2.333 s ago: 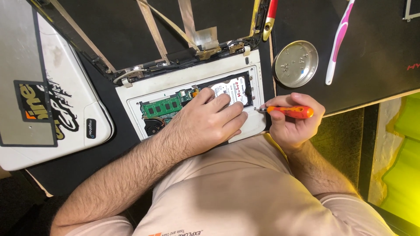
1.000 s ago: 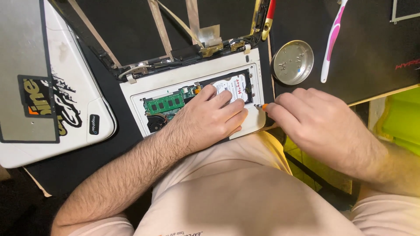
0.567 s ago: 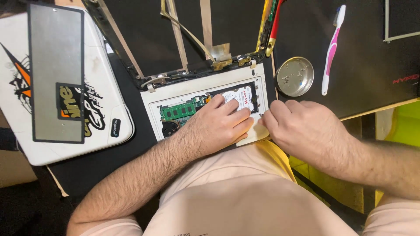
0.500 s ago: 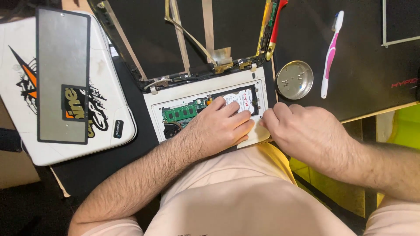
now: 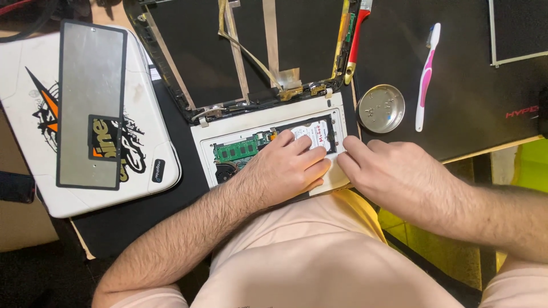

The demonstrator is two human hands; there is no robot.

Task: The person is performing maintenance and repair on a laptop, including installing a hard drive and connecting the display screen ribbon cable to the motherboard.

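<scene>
White laptop base (image 5: 228, 140): we press our left hand (image 5: 279, 174) flat, fingers released, while our right hand (image 5: 394, 171), fingers grasping nothing visible, should steady its three-o'clock edge.

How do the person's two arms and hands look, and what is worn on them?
Both forearms are bare and hairy. The left hand and the right hand wear no gloves, and no rings or watch are visible. Short pale pink sleeves show only at the bottom corners of the view, the same colour as the shirt.
</scene>
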